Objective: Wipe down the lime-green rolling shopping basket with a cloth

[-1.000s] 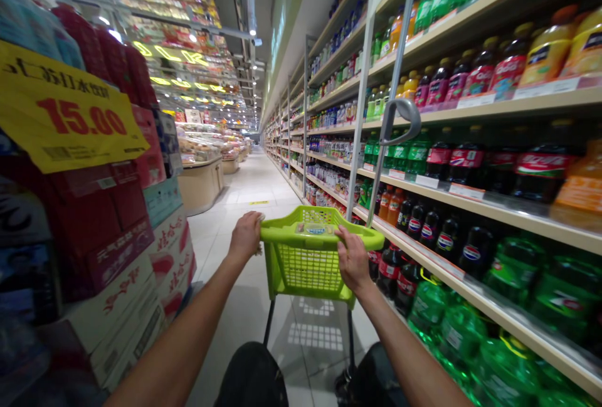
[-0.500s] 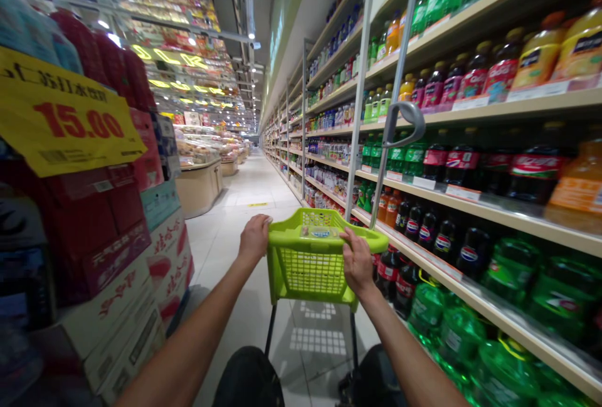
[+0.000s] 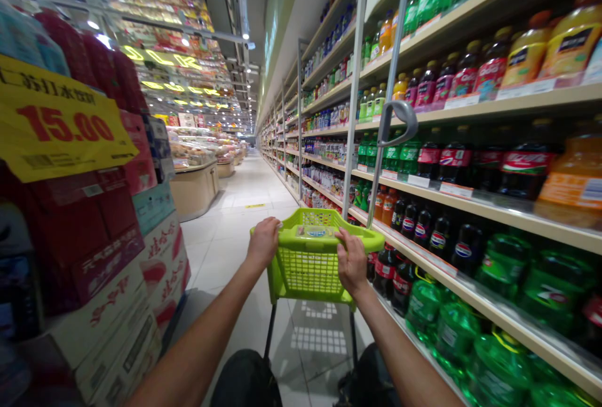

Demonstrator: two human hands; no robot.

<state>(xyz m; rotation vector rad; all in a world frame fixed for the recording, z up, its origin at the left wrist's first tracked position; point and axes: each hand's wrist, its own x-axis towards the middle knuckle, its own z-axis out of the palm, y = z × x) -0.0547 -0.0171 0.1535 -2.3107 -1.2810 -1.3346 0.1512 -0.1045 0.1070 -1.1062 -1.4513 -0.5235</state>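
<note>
A lime-green shopping cart (image 3: 308, 269) with a grid basket stands right in front of me on dark legs. My left hand (image 3: 262, 244) is closed round the left part of its handlebar, and the handlebar's green end sticks out beyond the wrist. Further right, my right hand (image 3: 352, 259) grips the bar with its fingers curled over the top. Between both hands a small printed label (image 3: 314, 231) sits on the handle. What the basket holds, if anything, is hidden.
Shelves of bottled drinks (image 3: 470, 187) run along the right, with a grey loop handle (image 3: 399, 123) on a metal pole. Stacked drink cartons (image 3: 160, 256) and a yellow price sign (image 3: 66, 121) flank the left. A tiled aisle (image 3: 249, 181) leads ahead past a display counter (image 3: 195, 187).
My left hand has shifted right along the handlebar, nearer the label, baring the bar's left end. My right hand stays on the bar. The shelves and cartons have slid slightly left in view.
</note>
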